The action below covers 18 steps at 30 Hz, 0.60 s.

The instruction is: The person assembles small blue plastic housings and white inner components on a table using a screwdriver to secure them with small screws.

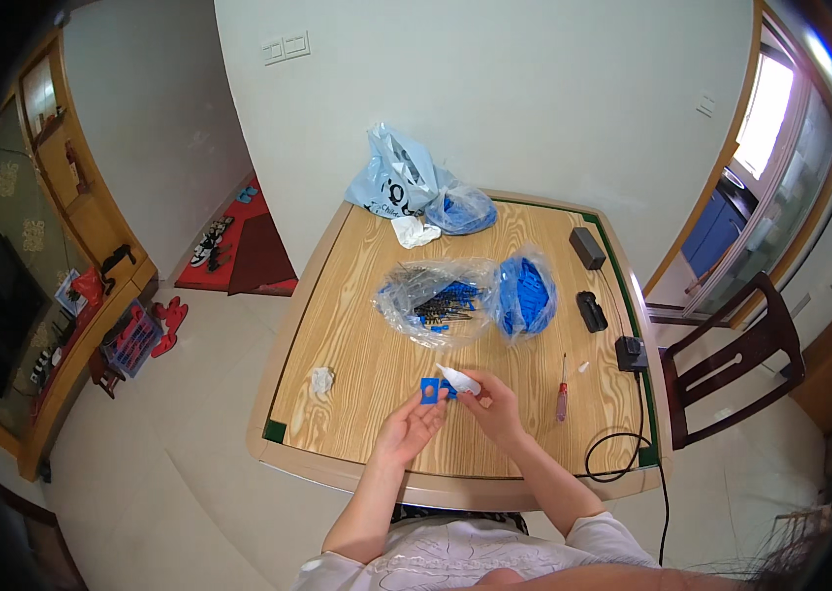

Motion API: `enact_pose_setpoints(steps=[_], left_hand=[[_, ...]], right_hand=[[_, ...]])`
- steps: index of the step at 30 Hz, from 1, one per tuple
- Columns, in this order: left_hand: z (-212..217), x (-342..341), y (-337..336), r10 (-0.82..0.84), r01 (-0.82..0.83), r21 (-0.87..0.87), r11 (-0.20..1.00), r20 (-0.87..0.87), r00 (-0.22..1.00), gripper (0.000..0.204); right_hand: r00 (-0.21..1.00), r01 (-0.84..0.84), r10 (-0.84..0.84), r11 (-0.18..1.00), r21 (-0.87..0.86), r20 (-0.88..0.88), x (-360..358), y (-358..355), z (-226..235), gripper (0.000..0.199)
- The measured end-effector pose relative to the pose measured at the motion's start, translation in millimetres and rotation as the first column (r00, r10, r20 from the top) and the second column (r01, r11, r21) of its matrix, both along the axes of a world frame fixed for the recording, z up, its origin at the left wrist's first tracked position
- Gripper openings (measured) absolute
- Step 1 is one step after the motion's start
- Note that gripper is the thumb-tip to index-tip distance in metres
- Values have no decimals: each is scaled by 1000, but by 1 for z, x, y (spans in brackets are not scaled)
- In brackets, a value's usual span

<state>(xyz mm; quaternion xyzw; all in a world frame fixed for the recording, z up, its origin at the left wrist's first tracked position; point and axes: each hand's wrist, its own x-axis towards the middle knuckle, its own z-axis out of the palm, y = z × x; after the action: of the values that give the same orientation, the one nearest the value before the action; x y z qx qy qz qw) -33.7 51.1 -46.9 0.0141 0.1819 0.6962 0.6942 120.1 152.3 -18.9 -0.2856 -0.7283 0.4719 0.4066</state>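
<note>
**Near table edge: small blue part and white tube, both in hand**

At the near edge of the table [357, 394], your left hand [408, 429] pinches a small blue part [431, 391] between thumb and fingertips, held just above the wood. It's flat, squarish, with a pale hole in the middle. Likely stiff plastic and very light, so grip by the edges and keep the face clear.

Your right hand [495, 409] is closed round a white tube [458, 379], nozzle end pointing left and touching or almost touching the part; can't tell which. The tube looks soft-walled, so squeeze pressure matters. Hold it near the back and steady the tip.

Both items are small, and probably slippery if anything wet gets on them.

Around you: a clear bag of dark parts [433, 299] and a bag of blue parts [522, 293] lie mid-table. A red-handled screwdriver [562, 392] lies right of your right hand, and a crumpled tissue [321, 379] sits to the left. Black boxes [588, 281] and a cable [623, 443] are along the right side.
</note>
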Motion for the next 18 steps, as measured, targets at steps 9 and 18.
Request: enact_pose_setpoints(steps=[9,18], left_hand=[[4,12,9,-8,8,-11,1000,-6,1000,31],[-10,8,9,-73,74,14,997,-51,996,33]], right_hand=[[980,-19,-45,948,318,194,18,11,14,27],[976,-36,-33,950,311,215,17,14,12,27]])
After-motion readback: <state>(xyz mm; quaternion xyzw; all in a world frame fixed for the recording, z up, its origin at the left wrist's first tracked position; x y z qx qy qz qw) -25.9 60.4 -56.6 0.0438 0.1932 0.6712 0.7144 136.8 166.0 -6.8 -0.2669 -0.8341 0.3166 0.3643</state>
